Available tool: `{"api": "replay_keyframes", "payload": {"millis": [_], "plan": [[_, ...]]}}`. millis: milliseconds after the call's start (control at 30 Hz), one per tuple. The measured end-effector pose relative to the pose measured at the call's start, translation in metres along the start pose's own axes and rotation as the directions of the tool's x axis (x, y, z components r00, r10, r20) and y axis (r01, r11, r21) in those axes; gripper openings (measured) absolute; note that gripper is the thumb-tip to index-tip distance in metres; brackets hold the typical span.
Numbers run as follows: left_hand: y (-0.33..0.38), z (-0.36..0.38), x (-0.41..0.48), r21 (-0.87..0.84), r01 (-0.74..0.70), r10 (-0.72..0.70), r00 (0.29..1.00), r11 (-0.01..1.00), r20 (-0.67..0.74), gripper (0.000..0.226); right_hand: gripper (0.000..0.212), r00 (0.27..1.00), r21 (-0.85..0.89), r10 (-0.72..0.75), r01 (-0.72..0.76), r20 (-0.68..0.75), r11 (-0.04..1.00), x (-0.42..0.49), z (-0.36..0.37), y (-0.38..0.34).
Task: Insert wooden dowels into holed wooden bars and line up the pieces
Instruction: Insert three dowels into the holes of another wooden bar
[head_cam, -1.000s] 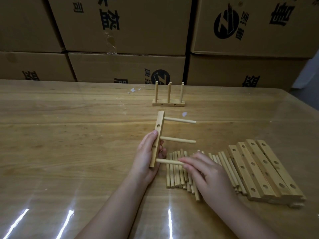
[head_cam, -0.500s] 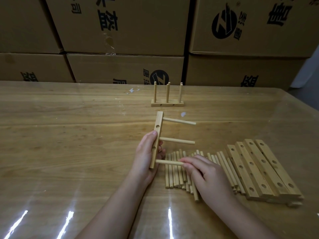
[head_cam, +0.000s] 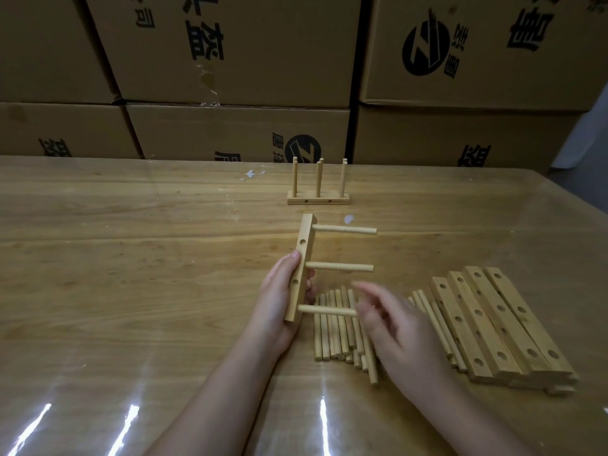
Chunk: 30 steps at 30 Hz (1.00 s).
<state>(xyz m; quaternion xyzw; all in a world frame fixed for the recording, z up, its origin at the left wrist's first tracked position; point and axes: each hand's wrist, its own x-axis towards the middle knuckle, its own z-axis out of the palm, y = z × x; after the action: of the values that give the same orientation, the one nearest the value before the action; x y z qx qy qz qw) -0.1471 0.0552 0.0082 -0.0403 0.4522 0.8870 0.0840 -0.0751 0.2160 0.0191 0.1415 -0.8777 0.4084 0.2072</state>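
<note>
Seating third dowel (head_cam: 327,311) into the lowest hole of holed bar (head_cam: 301,268); judging the insertion step for this bar as nearly done. Gripping bar on edge with left hand (head_cam: 279,301), fingers curling round its lower half.

Noting top dowel (head_cam: 343,229), middle dowel (head_cam: 339,266) and third dowel projecting rightward from bar, roughly parallel. Hovering right hand (head_cam: 394,327) at the free end of third dowel, fingers loosely spread and motion-blurred, clasping nothing. Not managing to tell whether fingertips are touching the tip.

Expecting the next move to call for checking that all three are sitting equally deep. Then standing the piece dowels-up in line with finished piece (head_cam: 317,192), directly beyond bar.

Recording materials:
- Pale bare wood throughout.
- Bar flat-faced and square-edged, with round drilled holes.
- Dowels slim, round and matte.

Noting loose dowels (head_cam: 332,327) lying side by side just right of bar, beneath third dowel. Noting spare bars (head_cam: 500,324) stacked further right. Working on glossy table (head_cam: 131,258), catching light streaks on the near side of bar. Seeing printed cardboard boxes (head_cam: 230,60) stacked far beyond bar.
</note>
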Motion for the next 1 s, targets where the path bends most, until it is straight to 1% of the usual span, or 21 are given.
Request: {"api": "replay_keyframes", "payload": {"millis": [67,133,233,300,367,500,633,833,1000], "plan": [[0.000,0.001,-0.002,0.025,0.029,-0.029,0.999,0.999,0.019,0.022,0.044,0.990,0.086,0.062,-0.051,-0.130,0.995,0.001,-0.004,0.003],[0.000,0.002,-0.004,0.076,0.029,-0.033,0.998,0.997,0.056,0.024,0.044,0.967,0.109,0.097,-0.073,-0.237,0.991,0.004,-0.008,0.007],[0.001,0.005,-0.009,0.205,-0.027,-0.001,0.991,0.978,0.137,0.032,0.043,0.943,0.134,0.138,-0.101,-0.304,0.986,0.009,-0.015,0.011],[0.002,0.006,-0.011,0.276,-0.045,0.000,0.987,0.960,0.164,0.036,0.043,0.937,0.158,0.146,-0.100,-0.319,0.982,0.011,-0.020,0.012],[0.002,0.008,-0.013,0.321,-0.051,-0.006,0.984,0.946,0.176,0.035,0.042,0.933,0.146,0.123,-0.077,-0.338,0.986,0.012,-0.022,0.013],[0.001,0.010,-0.016,0.412,-0.053,-0.026,0.983,0.909,0.184,0.035,0.028,0.928,0.127,0.109,-0.067,-0.357,0.990,0.011,-0.022,0.014],[0.002,0.011,-0.017,0.404,-0.038,-0.041,0.982,0.914,0.185,0.036,0.026,0.923,0.165,0.156,-0.102,-0.351,0.981,0.011,-0.021,0.018],[0.000,0.010,-0.017,0.408,-0.058,-0.036,0.975,0.911,0.218,0.032,0.014,0.906,0.207,0.213,-0.144,-0.366,0.968,0.011,-0.021,0.021],[-0.001,0.009,-0.016,0.405,-0.062,-0.032,0.974,0.912,0.223,0.030,0.012,0.910,0.234,0.250,-0.178,-0.330,0.956,0.010,-0.022,0.022]]}}
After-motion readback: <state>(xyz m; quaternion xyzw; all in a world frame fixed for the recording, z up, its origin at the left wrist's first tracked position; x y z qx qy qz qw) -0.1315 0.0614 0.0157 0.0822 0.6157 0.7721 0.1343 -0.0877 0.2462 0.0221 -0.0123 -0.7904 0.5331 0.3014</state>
